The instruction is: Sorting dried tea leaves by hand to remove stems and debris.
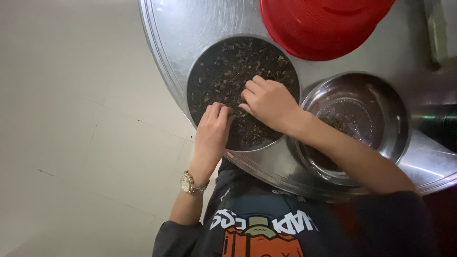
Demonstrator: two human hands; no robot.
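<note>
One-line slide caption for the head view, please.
Both hands, left and right, sort dark dried bits in a round metal pan.

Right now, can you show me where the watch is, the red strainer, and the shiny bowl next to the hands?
watch (pixel 191 183): head view, on its face, at the left wrist.
red strainer (pixel 323 26): head view, on its mesh wall.
shiny bowl (pixel 397 107): head view, on its bare inner wall, right side.

Passage stays open across the large steel tray (pixel 176 43) at 10 o'clock; red colander (pixel 323 26) blocks 1 o'clock, steel bowl (pixel 395 119) blocks 3 o'clock.
</note>
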